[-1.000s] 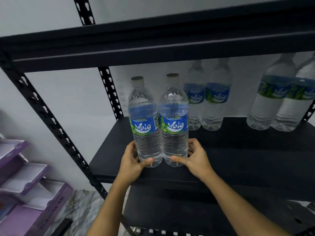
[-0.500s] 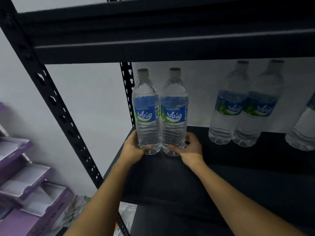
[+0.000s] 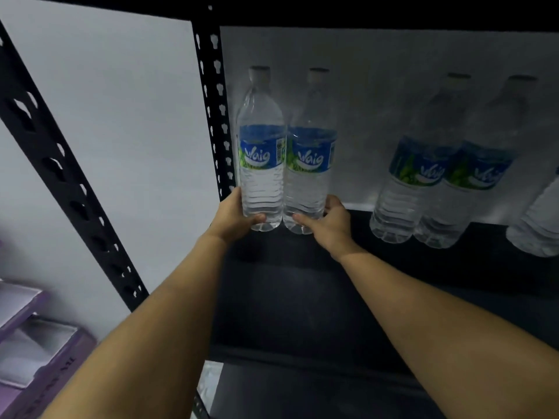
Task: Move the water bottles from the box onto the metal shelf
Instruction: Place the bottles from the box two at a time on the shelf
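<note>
Placement step, head view. Left hand (image 3: 234,217) grips the base of the left bottle (image 3: 261,164), thumb across its front. Right hand (image 3: 329,223) grips the base of the right bottle (image 3: 311,167) the same way. Both bottles are upright and touching each other at the rear left corner of the metal shelf (image 3: 302,297), just beside the perforated upright (image 3: 214,116).

Judgement: set-down is nearly complete. The next move calls for loosening both grips without tipping either bottle, then drawing the arms back.

A shelved pair (image 3: 423,189) stands near on the right. An edge bottle (image 3: 538,225) is cut off by the frame.

- Cannot tell whether the held bases rest on the board.
- Fingers behind the bottles are hidden.
- Box is out of view.
- Shelf rear is dim.
</note>
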Demonstrator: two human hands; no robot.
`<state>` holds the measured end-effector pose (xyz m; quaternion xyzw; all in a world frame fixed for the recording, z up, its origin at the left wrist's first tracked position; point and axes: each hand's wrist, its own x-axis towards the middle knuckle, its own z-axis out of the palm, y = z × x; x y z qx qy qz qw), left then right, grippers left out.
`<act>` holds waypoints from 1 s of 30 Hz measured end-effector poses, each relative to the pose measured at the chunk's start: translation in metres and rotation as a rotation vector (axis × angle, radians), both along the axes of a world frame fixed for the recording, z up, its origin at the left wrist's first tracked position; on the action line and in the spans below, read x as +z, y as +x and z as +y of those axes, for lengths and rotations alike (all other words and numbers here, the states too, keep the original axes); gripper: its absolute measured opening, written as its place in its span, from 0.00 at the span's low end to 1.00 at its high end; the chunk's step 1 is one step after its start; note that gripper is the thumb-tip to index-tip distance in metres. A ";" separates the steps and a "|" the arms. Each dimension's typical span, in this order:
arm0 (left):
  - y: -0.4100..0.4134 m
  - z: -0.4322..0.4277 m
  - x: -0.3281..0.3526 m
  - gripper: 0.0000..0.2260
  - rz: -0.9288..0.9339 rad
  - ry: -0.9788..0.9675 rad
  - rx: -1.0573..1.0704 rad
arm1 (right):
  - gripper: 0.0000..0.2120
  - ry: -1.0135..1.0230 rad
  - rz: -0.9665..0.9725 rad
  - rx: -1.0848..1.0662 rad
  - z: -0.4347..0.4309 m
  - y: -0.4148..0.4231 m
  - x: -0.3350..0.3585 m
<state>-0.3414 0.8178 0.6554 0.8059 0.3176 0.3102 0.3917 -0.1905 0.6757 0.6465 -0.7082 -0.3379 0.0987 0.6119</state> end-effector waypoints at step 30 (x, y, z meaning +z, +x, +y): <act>-0.038 -0.107 -0.028 0.34 0.421 0.105 0.027 | 0.25 -0.549 -0.227 0.054 -0.100 -0.046 -0.010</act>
